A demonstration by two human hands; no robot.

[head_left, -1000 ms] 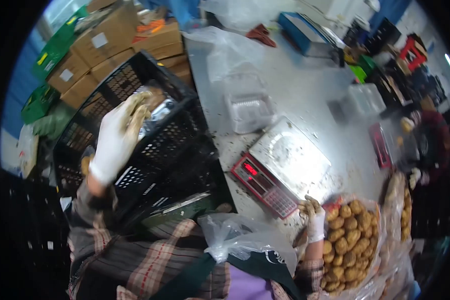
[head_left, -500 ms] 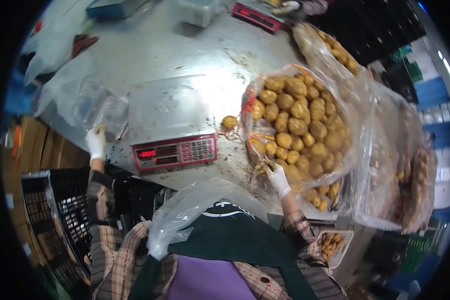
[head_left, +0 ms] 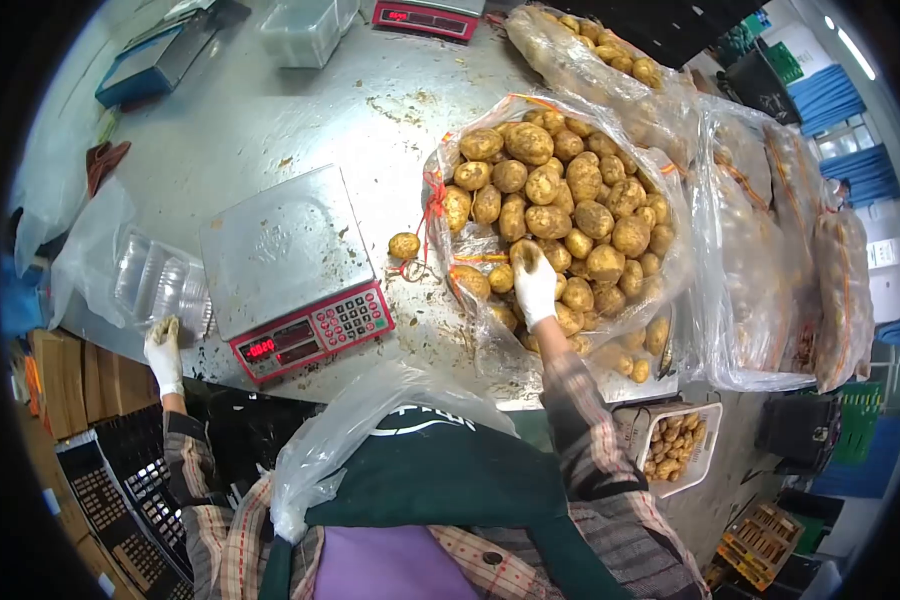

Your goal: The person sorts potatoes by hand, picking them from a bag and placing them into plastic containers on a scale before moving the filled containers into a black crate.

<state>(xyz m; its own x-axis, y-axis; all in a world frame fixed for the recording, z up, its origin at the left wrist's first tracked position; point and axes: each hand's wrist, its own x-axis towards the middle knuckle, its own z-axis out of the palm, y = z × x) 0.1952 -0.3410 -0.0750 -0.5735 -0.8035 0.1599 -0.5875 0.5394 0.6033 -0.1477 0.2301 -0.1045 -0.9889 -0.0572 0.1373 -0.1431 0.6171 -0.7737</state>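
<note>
My left hand [head_left: 164, 362], in a white glove with soiled fingertips, is closed at the near edge of a clear plastic tray [head_left: 160, 280]. My right hand [head_left: 534, 285], gloved the same way, reaches into an open clear bag [head_left: 678, 235] of potatoes. Its dirty fingers stretch over the near-left part of the heap, against the potatoes [head_left: 547, 222]. Between my hands stands a red digital scale [head_left: 310, 333] with a bare metal pan [head_left: 280, 250] and lit red digits. A single potato [head_left: 404, 246] lies on the table between scale and bag.
More bagged potatoes [head_left: 620, 68] and filled sacks [head_left: 755, 270] stand to the right. A second red scale [head_left: 425, 20] and clear containers [head_left: 302, 30] are at the back. Below the table's right edge is a white basket [head_left: 710, 450] of potatoes; black crates [head_left: 120, 500] stand lower left.
My right hand has moved up from the bag's near edge onto the potatoes. My left hand stays by the tray. The view has shifted, and the co-worker's hand at the back is out of sight.
</note>
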